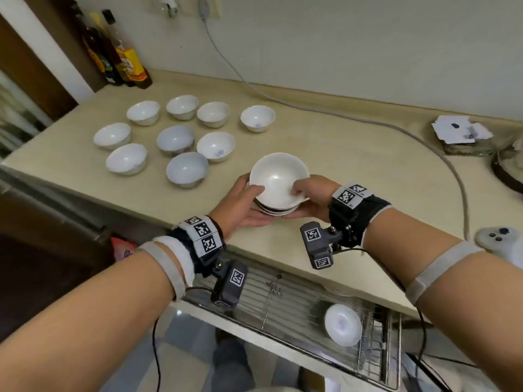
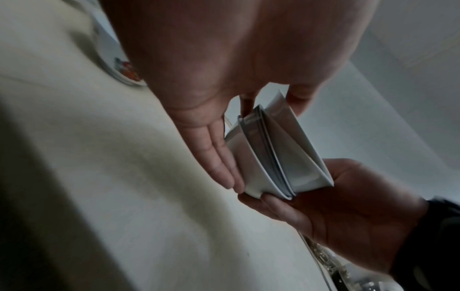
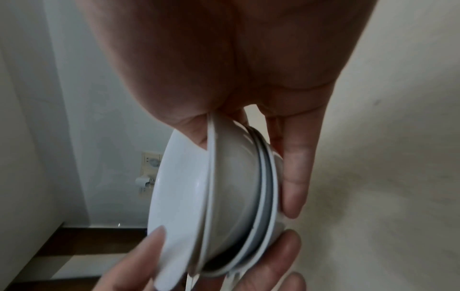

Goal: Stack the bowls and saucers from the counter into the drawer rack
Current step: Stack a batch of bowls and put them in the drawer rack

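Note:
A small stack of white saucers (image 1: 276, 183) is held just above the beige counter (image 1: 339, 154) near its front edge. My left hand (image 1: 243, 203) grips its left side, thumb on the top saucer's rim, fingers underneath. My right hand (image 1: 310, 198) grips the right side the same way. The left wrist view shows the saucer stack (image 2: 273, 155) edge-on between both hands; the right wrist view shows the saucer stack (image 3: 224, 187) with a thumb over the rim. Several white bowls (image 1: 186, 169) stand on the counter to the left. Below, the open drawer rack (image 1: 283, 304) holds one white saucer (image 1: 343, 324).
Sauce bottles (image 1: 124, 60) stand at the back left corner. A grey cable (image 1: 368, 123) runs across the counter to the right. A box with papers (image 1: 461, 134) and a white game controller (image 1: 498, 241) lie at the right. The counter's front edge overhangs the drawer.

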`<state>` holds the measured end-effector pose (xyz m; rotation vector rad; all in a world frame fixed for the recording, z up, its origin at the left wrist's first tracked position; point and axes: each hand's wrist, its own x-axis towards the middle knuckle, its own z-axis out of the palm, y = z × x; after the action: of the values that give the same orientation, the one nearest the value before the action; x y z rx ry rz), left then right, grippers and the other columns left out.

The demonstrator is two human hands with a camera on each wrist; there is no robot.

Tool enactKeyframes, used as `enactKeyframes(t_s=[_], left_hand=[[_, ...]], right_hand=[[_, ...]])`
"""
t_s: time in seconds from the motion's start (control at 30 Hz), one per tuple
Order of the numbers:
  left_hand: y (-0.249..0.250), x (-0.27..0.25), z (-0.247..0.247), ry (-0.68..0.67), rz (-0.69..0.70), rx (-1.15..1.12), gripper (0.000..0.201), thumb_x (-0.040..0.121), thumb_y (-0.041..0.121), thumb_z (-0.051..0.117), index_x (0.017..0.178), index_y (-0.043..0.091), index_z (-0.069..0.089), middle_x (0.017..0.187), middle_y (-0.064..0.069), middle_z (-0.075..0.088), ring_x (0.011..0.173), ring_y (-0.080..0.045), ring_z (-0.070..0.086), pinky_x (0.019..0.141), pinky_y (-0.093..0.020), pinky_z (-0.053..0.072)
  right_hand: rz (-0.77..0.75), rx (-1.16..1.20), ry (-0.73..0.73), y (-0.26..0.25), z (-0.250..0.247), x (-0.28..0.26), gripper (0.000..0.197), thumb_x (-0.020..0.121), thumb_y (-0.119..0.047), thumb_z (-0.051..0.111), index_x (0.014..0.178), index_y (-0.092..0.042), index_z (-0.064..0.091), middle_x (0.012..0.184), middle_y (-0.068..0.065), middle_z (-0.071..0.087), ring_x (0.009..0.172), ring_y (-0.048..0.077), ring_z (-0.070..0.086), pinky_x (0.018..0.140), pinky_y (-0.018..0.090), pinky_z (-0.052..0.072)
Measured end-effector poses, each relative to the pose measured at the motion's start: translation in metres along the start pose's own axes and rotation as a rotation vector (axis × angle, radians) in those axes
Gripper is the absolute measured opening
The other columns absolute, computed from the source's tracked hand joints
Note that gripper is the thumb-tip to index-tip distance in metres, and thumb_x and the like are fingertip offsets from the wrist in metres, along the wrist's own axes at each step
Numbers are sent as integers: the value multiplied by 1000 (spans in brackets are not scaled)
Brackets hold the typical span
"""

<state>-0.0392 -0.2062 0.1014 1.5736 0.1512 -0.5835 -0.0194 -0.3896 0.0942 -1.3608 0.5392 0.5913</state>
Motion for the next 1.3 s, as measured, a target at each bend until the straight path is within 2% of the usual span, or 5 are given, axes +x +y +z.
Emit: enactKeyframes(t_s=[0.2, 0.53, 0.9, 1.07, 1.3], left_hand=[[-58, -62, -2, 119, -90, -19, 60, 96, 68, 29, 138, 28, 43, 125, -11, 63, 97, -35, 75, 94, -49, 56], [-208, -82, -34, -15, -290, 1196, 39, 100, 46, 36, 119, 37, 70, 137, 4, 64, 137, -24, 45, 121, -42, 14], [-234, -87, -29, 155, -196, 1306, 29, 93, 43, 45, 84, 28, 67, 104, 10, 63, 121, -21, 48, 114, -39, 14], [-256, -102, -31, 240, -90, 1274, 31, 93, 42, 38, 78, 28, 60, 91, 13, 58, 109, -20, 50, 119, -39, 10], [-279, -113, -31, 341, 13, 1275, 33, 93, 39, 36, 76, 27, 61, 82, 14, 56, 94, -15, 46, 121, -35, 3]], right_hand=[[63, -131, -166, 48, -1, -35, 51, 87, 4, 48, 137, -3, 42, 133, 23, 53, 107, 42, 65, 74, 50, 63], [306, -242, -266, 142, -20, -44, 48, 91, 5, 46, 138, -6, 43, 136, 23, 55, 120, 41, 59, 75, 46, 63], [484, -250, -34, 237, -53, -7, 50, 92, 5, 47, 140, 0, 39, 132, 26, 52, 115, 48, 57, 91, 58, 55], [441, -404, 84, 277, -62, 34, 48, 93, 3, 49, 141, 1, 43, 130, 25, 55, 76, 25, 60, 57, 36, 59], [471, -675, 112, 320, -59, 85, 48, 95, -7, 51, 141, 2, 43, 137, 22, 55, 121, 43, 56, 100, 43, 50]])
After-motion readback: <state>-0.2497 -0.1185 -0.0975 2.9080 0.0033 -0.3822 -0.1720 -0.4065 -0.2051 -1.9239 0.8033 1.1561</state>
